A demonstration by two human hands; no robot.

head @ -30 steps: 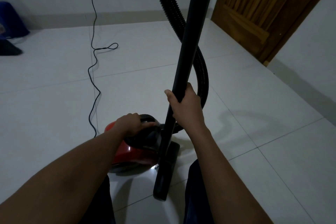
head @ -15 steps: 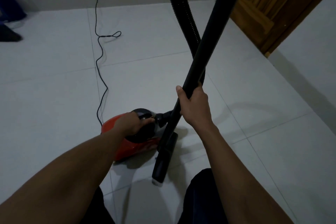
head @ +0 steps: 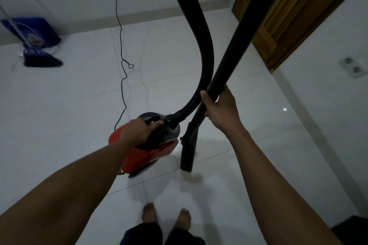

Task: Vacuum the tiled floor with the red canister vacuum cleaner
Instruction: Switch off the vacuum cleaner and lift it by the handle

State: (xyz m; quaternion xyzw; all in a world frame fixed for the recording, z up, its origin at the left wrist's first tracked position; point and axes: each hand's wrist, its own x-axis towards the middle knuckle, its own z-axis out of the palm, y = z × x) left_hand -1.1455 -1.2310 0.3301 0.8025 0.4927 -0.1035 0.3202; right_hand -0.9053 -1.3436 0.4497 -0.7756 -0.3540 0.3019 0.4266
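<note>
The red canister vacuum cleaner [head: 148,155] hangs tilted just above the white tiled floor [head: 69,125], lifted off it. My left hand [head: 139,129] grips the black carry handle on top of it. My right hand [head: 221,109] grips the black wand [head: 239,45], which rises to the upper right. The black floor nozzle [head: 189,153] at the wand's lower end hangs beside the canister, right of it. A ribbed black hose [head: 201,45] curves up from the canister's front and out of the top of the view.
The black power cord [head: 122,77] trails from the canister's rear across the floor to the far wall. A blue bag and a dark brush [head: 37,45] lie at the far left. A wooden door [head: 278,26] stands at right, with a wall socket [head: 353,67] beyond it. My bare feet [head: 165,217] are below.
The canister has come up off the floor in my left hand and tilted. The wand has swung further to the right, and the view has risen so my feet now show.
</note>
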